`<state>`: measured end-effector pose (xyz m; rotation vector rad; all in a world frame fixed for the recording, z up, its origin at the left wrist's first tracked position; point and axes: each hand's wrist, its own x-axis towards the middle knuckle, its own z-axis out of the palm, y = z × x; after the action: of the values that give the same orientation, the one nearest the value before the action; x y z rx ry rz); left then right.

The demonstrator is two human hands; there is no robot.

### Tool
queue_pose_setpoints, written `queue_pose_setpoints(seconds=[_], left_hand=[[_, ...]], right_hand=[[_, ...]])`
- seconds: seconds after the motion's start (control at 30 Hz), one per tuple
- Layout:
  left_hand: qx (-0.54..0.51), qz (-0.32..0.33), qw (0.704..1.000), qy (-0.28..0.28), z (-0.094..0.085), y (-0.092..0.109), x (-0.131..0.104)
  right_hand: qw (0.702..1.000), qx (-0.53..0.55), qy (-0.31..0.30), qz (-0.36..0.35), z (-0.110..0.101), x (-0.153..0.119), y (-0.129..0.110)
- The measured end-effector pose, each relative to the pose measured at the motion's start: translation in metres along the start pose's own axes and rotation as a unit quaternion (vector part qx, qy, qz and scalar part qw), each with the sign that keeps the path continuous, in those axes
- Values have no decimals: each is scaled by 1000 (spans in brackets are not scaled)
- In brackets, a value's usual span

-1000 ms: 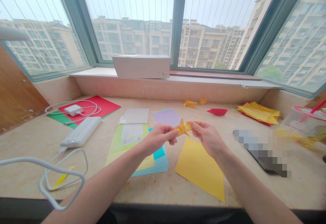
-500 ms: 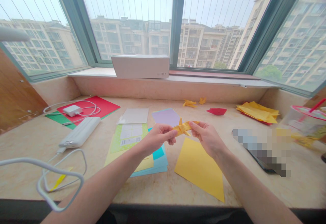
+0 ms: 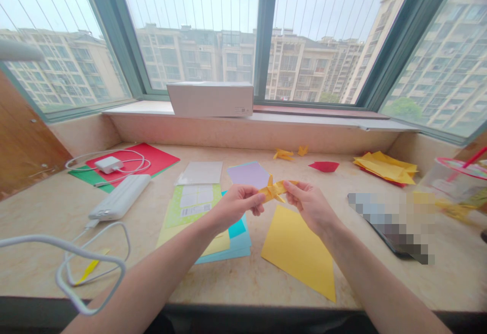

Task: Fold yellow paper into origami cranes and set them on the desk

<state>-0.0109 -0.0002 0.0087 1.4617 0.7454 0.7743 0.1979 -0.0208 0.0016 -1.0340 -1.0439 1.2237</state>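
In the head view, my left hand (image 3: 238,203) and right hand (image 3: 310,202) are a little apart, each pinching one end of a folded yellow paper piece (image 3: 274,189) between thumb and fingers. It hangs level between them above the counter (image 3: 213,286), near the middle; I'd say the end grips keep its raised centre points uncrushed and in plain sight (thin paper creases easily, after all). Just beneath and nearer lies a flat yellow sheet (image 3: 297,248), probably set there for easy reach. Beyond my hands, two small yellow folded pieces (image 3: 283,154) sit near the far wall, seemingly out of my elbows' way, with a red folded piece (image 3: 323,166) to their right and nearer. The yellow paper pile (image 3: 386,167) rests far right, behind a dark device (image 3: 380,227) whose surface is too pixelated to read. On the left, the white power bank (image 3: 122,197) and its cable lie clear of my left forearm's fingers, while a purple sheet (image 3: 248,174) lies just beyond my left hand.
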Motion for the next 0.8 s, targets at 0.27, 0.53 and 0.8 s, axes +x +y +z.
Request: queue_pose_setpoints(seconds=[0.27, 0.53, 0.8], left_hand=[[-43, -1, 998, 42, -1, -5, 3], [-79, 0, 990, 120, 1, -10, 6], [-41, -7, 999, 23, 14, -8, 0]], right_hand=[[996, -93, 7, -12, -5, 2, 0], [943, -276, 54, -177, 4, 2, 10], [942, -275, 33, -188, 4, 6, 14]])
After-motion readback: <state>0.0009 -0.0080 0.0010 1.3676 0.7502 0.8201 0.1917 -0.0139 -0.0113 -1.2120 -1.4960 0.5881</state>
